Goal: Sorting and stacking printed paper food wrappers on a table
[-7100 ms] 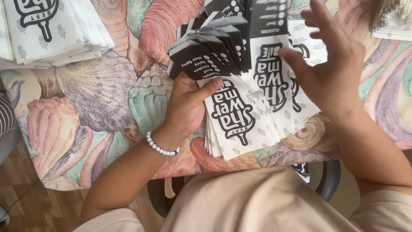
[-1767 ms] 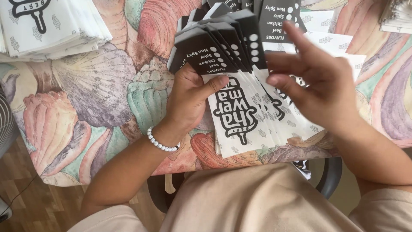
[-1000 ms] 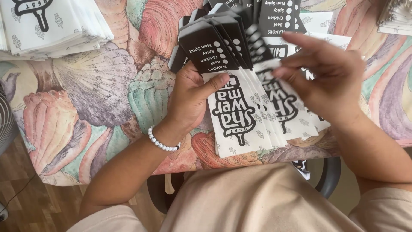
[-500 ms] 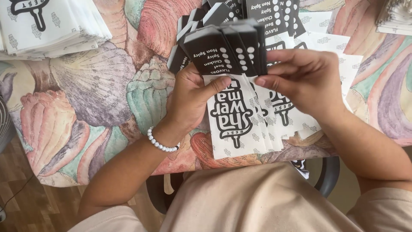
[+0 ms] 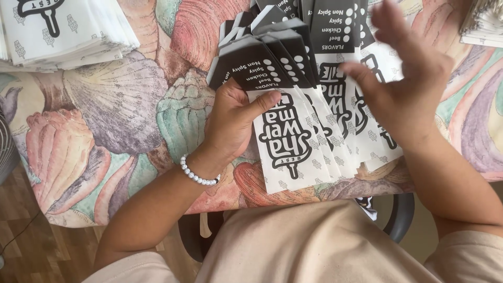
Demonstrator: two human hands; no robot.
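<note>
Looking down from the head view, a fan of sleeves (image 5: 293, 152) was seen on the table (image 5: 115, 115), flat paper ones, white below with black print and black at the top end. The fan was spread across the table's near edge, its lower ends hanging just past the edge above the lap. The left hand (image 5: 233, 123) was laid on the fan's left side, its thumb pressed across the front sleeve and its fingers tucked under the black ends, so the front sleeves were pinched between thumb and fingers. A white bead bracelet (image 5: 198, 173) was worn on that wrist. The right hand (image 5: 406, 86) was held open just above the fan's right part, fingers spread and blurred, gripping nothing; whether it touched the paper could not be told. A second stack (image 5: 63, 31) of like sleeves was seen at the far left, well apart from both hands. Another pile (image 5: 484, 23) was partly shown at the far right corner.
</note>
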